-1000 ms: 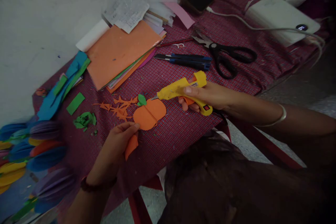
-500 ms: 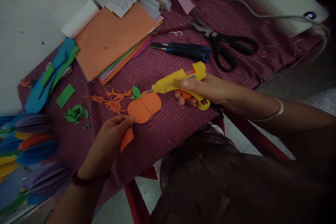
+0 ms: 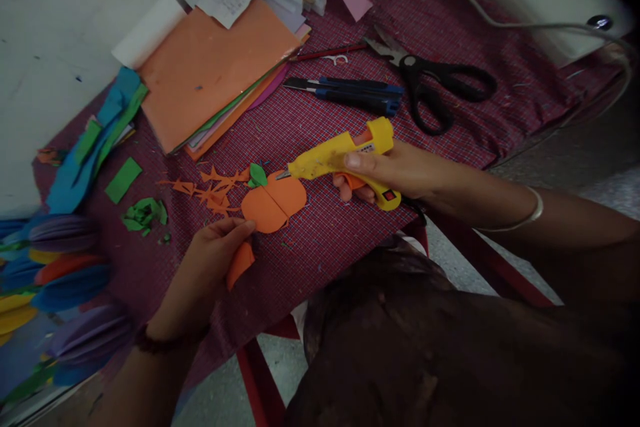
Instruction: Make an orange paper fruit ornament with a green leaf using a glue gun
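Note:
My right hand (image 3: 373,170) is wrapped round a yellow glue gun (image 3: 323,155). The gun's metal nozzle is at the upper part of an orange paper pumpkin (image 3: 273,203), beside its green paper leaf (image 3: 257,175); whether it touches the paper I cannot tell. The pumpkin has a crease or seam down its middle. My left hand (image 3: 215,247) pinches the pumpkin's left edge between thumb and fingers. Below that hand an orange paper piece (image 3: 241,265) sticks out, partly hidden by the fingers. Orange paper scraps (image 3: 215,190) lie just left of the pumpkin.
Behind the pumpkin lie a blue-black box cutter (image 3: 350,93), black-handled scissors (image 3: 425,77) and a stack of coloured paper (image 3: 215,73). A white device (image 3: 555,0) with a cable sits at the back right. Green scraps (image 3: 145,215) and coloured paper ornaments (image 3: 70,280) are at left.
The view has shifted very slightly. Both hands, the glue gun and the pumpkin keep nearly the same positions, with the nozzle still at the pumpkin's top.

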`<state>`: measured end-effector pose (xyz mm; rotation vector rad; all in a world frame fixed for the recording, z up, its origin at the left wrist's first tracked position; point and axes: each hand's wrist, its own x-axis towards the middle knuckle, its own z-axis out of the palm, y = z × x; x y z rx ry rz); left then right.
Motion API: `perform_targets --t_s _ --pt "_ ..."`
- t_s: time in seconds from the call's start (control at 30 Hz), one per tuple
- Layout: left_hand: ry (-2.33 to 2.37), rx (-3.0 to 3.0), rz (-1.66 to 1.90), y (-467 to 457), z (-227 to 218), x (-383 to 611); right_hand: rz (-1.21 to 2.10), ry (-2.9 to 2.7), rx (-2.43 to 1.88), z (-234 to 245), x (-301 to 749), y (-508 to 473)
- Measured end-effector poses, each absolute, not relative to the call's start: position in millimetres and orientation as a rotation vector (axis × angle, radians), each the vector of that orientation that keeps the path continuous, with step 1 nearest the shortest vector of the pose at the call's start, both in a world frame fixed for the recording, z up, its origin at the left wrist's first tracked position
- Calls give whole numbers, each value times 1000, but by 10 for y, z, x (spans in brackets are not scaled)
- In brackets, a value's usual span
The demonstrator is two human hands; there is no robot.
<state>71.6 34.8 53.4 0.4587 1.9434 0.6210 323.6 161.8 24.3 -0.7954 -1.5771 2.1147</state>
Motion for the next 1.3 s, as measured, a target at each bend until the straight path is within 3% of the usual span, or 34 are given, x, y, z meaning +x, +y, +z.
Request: perform_targets --t_s 1.3 --pt "1984 523 578 361 550 738 2110 -1587 -728 248 3252 1610"
